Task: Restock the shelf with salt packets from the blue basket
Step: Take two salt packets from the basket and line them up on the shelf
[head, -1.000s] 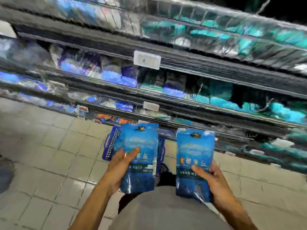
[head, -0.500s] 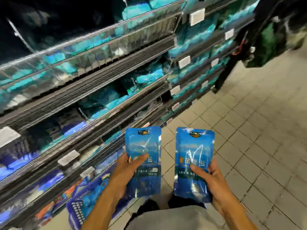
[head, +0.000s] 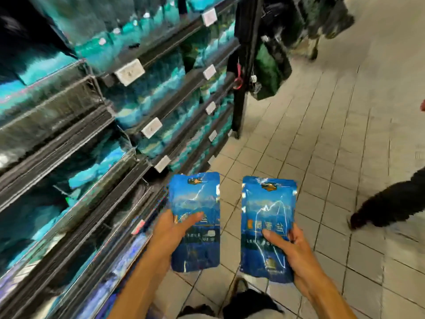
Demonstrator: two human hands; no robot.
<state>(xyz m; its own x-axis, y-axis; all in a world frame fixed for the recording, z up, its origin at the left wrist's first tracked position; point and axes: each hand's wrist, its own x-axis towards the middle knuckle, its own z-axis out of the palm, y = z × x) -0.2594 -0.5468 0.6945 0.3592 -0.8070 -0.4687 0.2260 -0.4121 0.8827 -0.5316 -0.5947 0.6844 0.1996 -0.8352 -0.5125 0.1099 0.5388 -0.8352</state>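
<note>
My left hand (head: pixel 171 233) grips a blue salt packet (head: pixel 195 203) upright, thumb across its front. My right hand (head: pixel 289 252) grips a second blue salt packet (head: pixel 268 208) the same way, a little to the right. Both packets hang over the tiled floor in front of me. The shelf unit (head: pixel 96 143) runs along my left, its tiers filled with teal and blue packets behind white price tags (head: pixel 130 72). The blue basket is out of view.
The tiled aisle floor (head: pixel 322 134) stretches ahead and to the right. A black upright post (head: pixel 241 72) ends the shelf run, with dark bags hanging by it. Another person's dark-clad leg and shoe (head: pixel 379 208) stand at the right edge.
My view has swung right along the aisle; the basket dropped out of sight and the shelf now lies to my left. Both hands kept their packets.
</note>
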